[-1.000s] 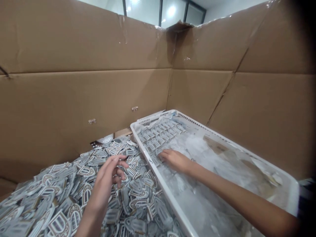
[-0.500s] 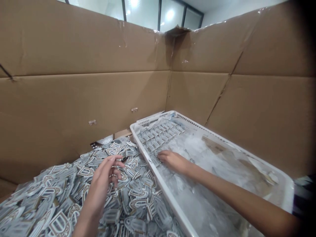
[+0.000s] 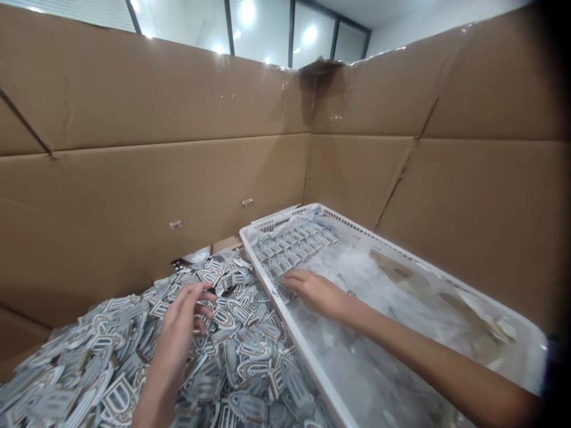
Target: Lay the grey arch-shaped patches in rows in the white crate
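A large heap of small grey and white arched pieces [image 3: 250, 351] fills the lower left. Over it hovers my left hand [image 3: 190, 312], its fingers curved and apart, with nothing visible in them. To the right lies a white plastic basket [image 3: 307, 351] lined with clear plastic film. Rows of the same arched pieces [image 3: 294, 246] stand close together at its far left end. My right hand [image 3: 310, 289] is inside the basket at the near end of these rows, by the left rim. Its fingers point down and their tips are hidden, so what they hold cannot be made out.
Tall cardboard walls [image 3: 156, 196] enclose the heap and basket at the back and right. Two small pieces [image 3: 175, 224] are on the left wall. Bubble wrap [image 3: 198, 255] shows behind the heap, and brown cardboard [image 3: 390, 266] lies in the basket.
The view has shifted slightly, with the walls and basket lower in the picture. My left hand has moved a little left over the heap. My right hand remains near the end of the rows.
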`<state>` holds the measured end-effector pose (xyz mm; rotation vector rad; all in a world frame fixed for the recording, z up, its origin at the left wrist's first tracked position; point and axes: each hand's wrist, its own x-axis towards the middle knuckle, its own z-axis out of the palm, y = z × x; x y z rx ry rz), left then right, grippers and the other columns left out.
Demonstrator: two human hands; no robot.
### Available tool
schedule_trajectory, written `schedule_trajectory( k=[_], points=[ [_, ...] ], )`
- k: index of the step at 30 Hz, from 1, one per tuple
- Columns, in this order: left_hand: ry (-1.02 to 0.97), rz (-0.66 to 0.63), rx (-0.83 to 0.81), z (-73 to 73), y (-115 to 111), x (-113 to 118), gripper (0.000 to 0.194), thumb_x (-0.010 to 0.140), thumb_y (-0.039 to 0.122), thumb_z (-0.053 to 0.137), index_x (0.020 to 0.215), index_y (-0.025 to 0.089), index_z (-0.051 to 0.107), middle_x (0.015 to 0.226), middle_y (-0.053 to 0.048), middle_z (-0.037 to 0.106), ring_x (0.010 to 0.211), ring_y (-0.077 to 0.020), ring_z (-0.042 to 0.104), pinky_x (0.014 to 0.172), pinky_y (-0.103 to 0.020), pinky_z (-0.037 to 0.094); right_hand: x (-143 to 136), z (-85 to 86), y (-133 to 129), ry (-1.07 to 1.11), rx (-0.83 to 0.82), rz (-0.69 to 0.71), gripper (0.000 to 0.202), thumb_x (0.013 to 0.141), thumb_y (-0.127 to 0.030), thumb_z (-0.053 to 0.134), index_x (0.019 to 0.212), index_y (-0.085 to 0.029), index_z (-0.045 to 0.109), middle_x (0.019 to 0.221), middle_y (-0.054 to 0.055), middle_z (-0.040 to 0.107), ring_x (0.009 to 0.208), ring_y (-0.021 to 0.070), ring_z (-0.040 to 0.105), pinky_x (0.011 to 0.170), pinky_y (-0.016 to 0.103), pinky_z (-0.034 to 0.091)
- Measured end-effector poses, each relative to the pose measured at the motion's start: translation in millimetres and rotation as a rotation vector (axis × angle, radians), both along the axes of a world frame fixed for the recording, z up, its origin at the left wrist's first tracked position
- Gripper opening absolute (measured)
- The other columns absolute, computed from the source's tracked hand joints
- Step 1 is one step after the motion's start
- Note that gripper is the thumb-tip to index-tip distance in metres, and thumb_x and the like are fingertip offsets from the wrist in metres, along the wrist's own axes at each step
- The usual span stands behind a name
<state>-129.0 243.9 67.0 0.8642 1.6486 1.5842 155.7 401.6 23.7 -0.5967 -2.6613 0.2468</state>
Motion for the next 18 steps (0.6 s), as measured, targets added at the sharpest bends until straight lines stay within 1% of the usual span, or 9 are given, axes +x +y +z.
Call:
schedule_trajectory(
  k=[3, 4, 6, 9, 11, 13, 14, 16, 18],
  points=[
    [0.087, 0.007, -0.027, -5.9, 5, 1, 0.061, 0.08, 0.076, 0.073, 0.11, 0.023, 0.071, 0.1, -0.007, 0.074, 0.077, -0.0216, 0.062, 0.051, -0.027, 0.044, -9, 18.5, -25, 0.11, 0.014, 0.086, 0.057, 0.092, 0.006, 0.052, 0.142, -0.018, 0.066, 0.14, 0.012, 0.07, 0.126, 0.0227, 0.065, 0.107, 0.038, 0.056],
    [0.126, 0.0, -0.042, -8.9, 7, 1, 0.062, 0.079, 0.077, 0.074, 0.111, 0.023, 0.071, 0.101, -0.008, 0.074, 0.079, -0.0226, 0.064, 0.053, -0.027, 0.045, -12, 23.0, -35, 0.129, 0.021, 0.118, 0.055, 0.093, 0.004, 0.053, 0.142, -0.018, 0.066, 0.14, 0.011, 0.07, 0.126, 0.0221, 0.065, 0.108, 0.038, 0.055],
    [0.219, -0.036, -0.072, -15.5, 10, 1, 0.062, 0.078, 0.076, 0.076, 0.112, 0.023, 0.072, 0.105, -0.009, 0.076, 0.085, -0.0246, 0.067, 0.058, -0.028, 0.047, -18, 28.4, -52, 0.117, 0.036, 0.169, 0.048, 0.095, 0.001, 0.055, 0.137, -0.019, 0.069, 0.137, 0.009, 0.071, 0.124, 0.0216, 0.065, 0.108, 0.038, 0.055],
    [0.342, -0.154, -0.104, -23.9, 10, 3, 0.056, 0.079, 0.067, 0.082, 0.116, 0.024, 0.075, 0.116, -0.011, 0.077, 0.099, -0.0286, 0.07, 0.075, -0.032, 0.052, -21, 29.1, -64, 0.073, 0.03, 0.198, 0.038, 0.096, -0.001, 0.057, 0.123, -0.019, 0.075, 0.132, 0.008, 0.073, 0.119, 0.0206, 0.067, 0.104, 0.037, 0.056],
    [0.388, -0.266, -0.132, -25.5, 7, 8, 0.055, 0.078, 0.061, 0.085, 0.12, 0.026, 0.076, 0.122, -0.013, 0.077, 0.111, -0.0322, 0.071, 0.087, -0.037, 0.054, -21, 26.8, -63, 0.081, 0.005, 0.192, 0.036, 0.096, -0.002, 0.058, 0.122, -0.02, 0.076, 0.131, 0.008, 0.073, 0.118, 0.02, 0.067, 0.101, 0.036, 0.057],
    [0.402, -0.363, -0.163, -22.5, 2, 16, 0.054, 0.078, 0.056, 0.087, 0.123, 0.028, 0.077, 0.127, -0.015, 0.077, 0.12, -0.0356, 0.069, 0.096, -0.042, 0.054, -20, 24.3, -60, 0.096, -0.018, 0.183, 0.035, 0.097, -0.003, 0.059, 0.122, -0.02, 0.076, 0.131, 0.008, 0.073, 0.119, 0.0199, 0.067, 0.099, 0.035, 0.058],
    [0.4, -0.396, -0.173, -19.0, -1, 21, 0.054, 0.077, 0.054, 0.087, 0.124, 0.03, 0.078, 0.13, -0.015, 0.076, 0.123, -0.0369, 0.068, 0.098, -0.043, 0.054, -19, 23.3, -58, 0.101, -0.025, 0.182, 0.035, 0.097, -0.003, 0.059, 0.122, -0.02, 0.077, 0.131, 0.008, 0.073, 0.119, 0.02, 0.066, 0.098, 0.035, 0.058],
    [0.396, -0.438, -0.179, -9.0, -7, 29, 0.054, 0.077, 0.051, 0.088, 0.127, 0.033, 0.078, 0.135, -0.014, 0.075, 0.129, -0.0387, 0.066, 0.098, -0.045, 0.055, -19, 22.1, -57, 0.111, -0.037, 0.187, 0.034, 0.097, -0.003, 0.059, 0.12, -0.02, 0.077, 0.13, 0.008, 0.073, 0.118, 0.0202, 0.066, 0.098, 0.035, 0.058],
    [0.418, -0.442, -0.163, 3.4, -13, 32, 0.054, 0.077, 0.051, 0.088, 0.128, 0.034, 0.078, 0.137, -0.012, 0.074, 0.132, -0.0396, 0.064, 0.095, -0.044, 0.056, -19, 22.1, -57, 0.125, -0.053, 0.196, 0.034, 0.097, -0.003, 0.058, 0.119, -0.019, 0.077, 0.13, 0.008, 0.073, 0.118, 0.0202, 0.066, 0.1, 0.035, 0.057]
  ],
)
